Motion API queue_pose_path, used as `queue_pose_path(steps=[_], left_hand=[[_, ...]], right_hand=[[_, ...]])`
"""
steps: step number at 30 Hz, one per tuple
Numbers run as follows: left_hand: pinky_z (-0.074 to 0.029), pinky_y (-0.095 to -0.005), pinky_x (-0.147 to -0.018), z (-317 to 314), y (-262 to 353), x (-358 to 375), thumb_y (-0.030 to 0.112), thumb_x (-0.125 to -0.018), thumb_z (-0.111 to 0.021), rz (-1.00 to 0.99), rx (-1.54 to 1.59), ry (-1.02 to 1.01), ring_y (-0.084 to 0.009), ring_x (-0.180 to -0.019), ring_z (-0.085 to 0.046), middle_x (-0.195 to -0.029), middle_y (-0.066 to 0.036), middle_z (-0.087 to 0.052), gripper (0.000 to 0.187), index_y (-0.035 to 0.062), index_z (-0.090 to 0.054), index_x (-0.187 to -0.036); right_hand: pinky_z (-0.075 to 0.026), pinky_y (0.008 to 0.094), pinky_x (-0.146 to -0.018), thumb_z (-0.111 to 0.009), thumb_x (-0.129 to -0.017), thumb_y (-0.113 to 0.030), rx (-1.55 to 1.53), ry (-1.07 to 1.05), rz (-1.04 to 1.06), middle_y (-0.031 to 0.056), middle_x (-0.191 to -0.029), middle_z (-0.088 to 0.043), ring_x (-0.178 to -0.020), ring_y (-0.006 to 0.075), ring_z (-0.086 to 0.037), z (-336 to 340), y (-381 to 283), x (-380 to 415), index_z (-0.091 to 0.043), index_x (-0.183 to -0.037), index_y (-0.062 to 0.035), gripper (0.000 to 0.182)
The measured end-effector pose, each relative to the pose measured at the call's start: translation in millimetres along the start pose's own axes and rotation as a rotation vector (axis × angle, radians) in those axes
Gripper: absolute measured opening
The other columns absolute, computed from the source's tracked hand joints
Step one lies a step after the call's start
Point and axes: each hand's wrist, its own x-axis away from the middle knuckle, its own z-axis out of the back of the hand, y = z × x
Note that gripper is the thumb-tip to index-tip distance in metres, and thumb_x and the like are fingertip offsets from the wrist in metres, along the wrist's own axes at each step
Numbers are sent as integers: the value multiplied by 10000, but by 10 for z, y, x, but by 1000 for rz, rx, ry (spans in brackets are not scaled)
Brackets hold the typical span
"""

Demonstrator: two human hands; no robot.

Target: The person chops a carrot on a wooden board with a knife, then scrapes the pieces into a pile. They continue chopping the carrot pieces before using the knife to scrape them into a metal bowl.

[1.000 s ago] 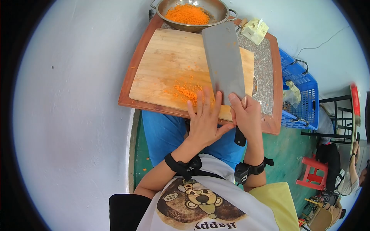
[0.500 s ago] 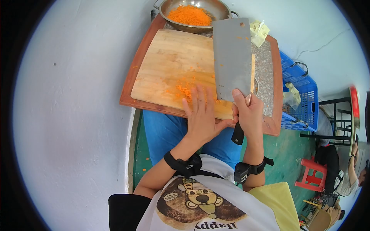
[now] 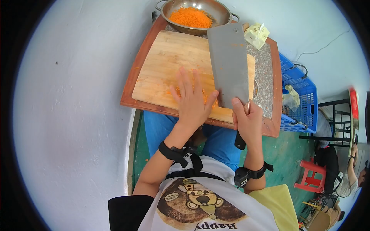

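Note:
My right hand grips a cleaver by its dark handle, with the broad grey blade angled over the right part of a wooden cutting board. A few orange bits stick to the blade. Over the board's near part, my left hand has its fingers spread, and its thumb is close to the blade's lower corner. Chopped orange bits, like carrot, lie under and around those fingers, partly hidden by them. Beyond the board a metal pan holds a heap of the same chopped orange pieces.
The board rests on a small table with a wooden rim, above my knees. A tissue pack is at its far right. Right of it are a blue crate and a red stool. A wall stands close on the left. Another person sits far right.
My left hand has moved left and forward over the orange bits. The cleaver has tilted and shifted slightly left, still in my right hand.

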Motion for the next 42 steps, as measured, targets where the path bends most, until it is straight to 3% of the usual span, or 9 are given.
queue_pose_path(steps=[3,5,6,8,9,11,16,23,42], left_hand=[[-13,-616,-966,116,-45,65,496,-863,-377,39,84,-3,-433,-1302,-14,-1403,-283,-23,746,-10,-150,-1362],[-10,-614,-970,231,-119,86,484,-873,-362,77,410,243,-433,-1302,-5,-1404,-280,-16,746,-30,-124,-1358],[-10,-614,-970,306,-154,63,484,-873,-362,58,410,231,-433,-1302,-5,-1404,-280,-16,746,-30,-124,-1358],[-43,-631,-958,479,-160,25,527,-861,-356,38,603,550,-431,-1302,-30,-1408,-271,-28,734,28,-176,-1368],[-43,-631,-958,597,-82,33,527,-861,-356,26,608,536,-431,-1302,-30,-1408,-271,-28,734,28,-176,-1368],[-75,-651,-940,797,82,69,572,-835,-372,-163,-18,-1,-429,-1299,-70,-1405,-271,-64,701,115,-273,-1357],[-17,-631,-961,595,452,45,623,-809,-356,-391,-24,-258,-431,-1300,-57,-1408,-256,-98,655,193,-403,-1300],[-35,-634,-965,323,565,-90,639,-798,-349,-501,74,-328,-422,-1305,-50,-1403,-262,-109,662,198,-427,-1286],[-48,-622,-970,509,199,-105,593,-818,-378,-329,-79,-152,-401,-1307,-71,-1411,-226,-127,603,144,-537,-1187]], right_hand=[[-325,282,-410,-593,-813,-153,227,84,180,43,-456,-401,-420,91,-400,49,36,41,-552,-686,-5,199],[-376,320,-454,-617,-738,-97,705,132,357,73,-512,-466,-455,187,-487,143,62,65,-581,-777,-45,74],[-376,320,-454,-617,-738,-97,698,151,346,73,-512,-466,-455,187,-487,211,106,38,-581,-777,-45,74],[-395,338,-507,-615,-642,-63,940,207,742,51,-594,-515,-558,241,-525,339,253,-34,-570,-851,-78,215],[-395,338,-507,-615,-642,-63,940,221,728,51,-594,-515,-558,241,-525,364,295,-50,-570,-851,-78,215],[-384,321,-535,-599,-595,-64,1042,200,843,30,-621,-476,-594,200,-514,402,357,-81,-546,-869,-86,280],[-365,306,-514,-584,-615,-94,1020,227,944,22,-600,-430,-556,179,-473,427,389,-151,-504,-772,-98,176],[-341,275,-494,-546,-647,-151,1095,227,1069,4,-585,-392,-534,152,-435,487,393,-196,-423,-682,-133,129],[-336,279,-487,-522,-611,-84,1122,241,1067,0,-563,-382,-529,151,-439,508,323,-145,-422,-678,-123,127]])
